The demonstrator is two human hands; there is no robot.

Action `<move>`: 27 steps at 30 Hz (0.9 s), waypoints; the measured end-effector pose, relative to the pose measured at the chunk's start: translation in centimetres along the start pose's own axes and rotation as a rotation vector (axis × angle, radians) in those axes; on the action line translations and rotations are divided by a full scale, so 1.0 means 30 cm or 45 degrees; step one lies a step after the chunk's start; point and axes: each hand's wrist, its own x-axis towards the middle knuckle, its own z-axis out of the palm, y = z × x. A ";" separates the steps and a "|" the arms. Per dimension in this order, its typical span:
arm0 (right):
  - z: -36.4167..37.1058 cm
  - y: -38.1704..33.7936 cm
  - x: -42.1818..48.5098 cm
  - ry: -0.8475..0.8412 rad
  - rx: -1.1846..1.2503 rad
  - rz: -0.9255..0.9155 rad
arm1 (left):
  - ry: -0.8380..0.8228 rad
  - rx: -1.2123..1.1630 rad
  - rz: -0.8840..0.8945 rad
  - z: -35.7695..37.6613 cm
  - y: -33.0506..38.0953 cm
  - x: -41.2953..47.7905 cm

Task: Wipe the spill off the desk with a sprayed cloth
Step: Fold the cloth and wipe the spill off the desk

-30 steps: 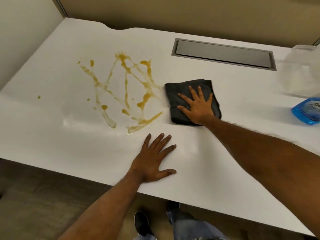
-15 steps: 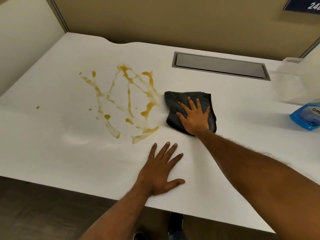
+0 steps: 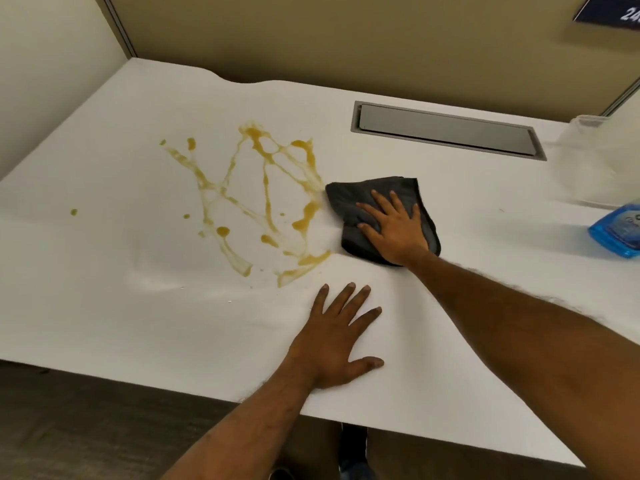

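A yellow-brown spill (image 3: 266,202) runs in thin streaks and blobs over the middle of the white desk (image 3: 121,306). Just right of it lies a dark grey cloth (image 3: 349,202), bunched up, its left corner touching the spill's right edge. My right hand (image 3: 394,230) presses flat on the cloth with fingers spread. My left hand (image 3: 336,341) rests flat on the bare desk near the front edge, below the spill, fingers apart and holding nothing.
A blue spray bottle (image 3: 620,230) lies at the right edge. Behind it stands a clear plastic container (image 3: 588,157). A grey cable hatch (image 3: 446,131) is set into the desk at the back. Partition walls close off the back and left.
The cloth under my right hand has slid slightly left and now touches the spill's right edge, bunching up more. The view has tilted upward. My left hand stays put.
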 end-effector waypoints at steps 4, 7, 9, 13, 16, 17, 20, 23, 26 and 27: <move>-0.011 0.010 0.058 0.030 0.048 0.384 | 0.035 -0.033 0.095 -0.003 -0.063 -0.028; -0.009 -0.078 0.084 -0.008 0.036 0.484 | 0.088 -0.066 0.083 -0.004 -0.078 -0.062; 0.016 -0.127 0.046 -0.020 0.017 0.410 | 0.177 -0.080 0.056 -0.009 -0.079 -0.089; 0.035 -0.145 0.019 0.021 -0.013 0.192 | 0.461 -0.085 -0.026 -0.052 -0.176 -0.161; 0.010 -0.186 0.081 0.016 0.034 0.322 | 0.566 0.009 -0.217 -0.096 -0.357 -0.245; 0.011 -0.214 0.080 0.020 0.032 0.351 | 0.598 0.048 -0.301 -0.111 -0.426 -0.276; 0.063 -0.284 -0.019 0.054 -0.045 0.235 | 0.603 0.077 -0.556 -0.141 -0.590 -0.363; 0.061 -0.274 -0.037 0.033 -0.045 0.194 | 0.516 0.030 -0.753 -0.143 -0.672 -0.387; 0.034 -0.294 0.050 -0.008 -0.029 0.247 | 0.498 -0.023 -0.828 -0.123 -0.697 -0.385; 0.032 -0.306 0.064 -0.008 -0.029 0.259 | 0.496 -0.023 -0.836 -0.121 -0.701 -0.382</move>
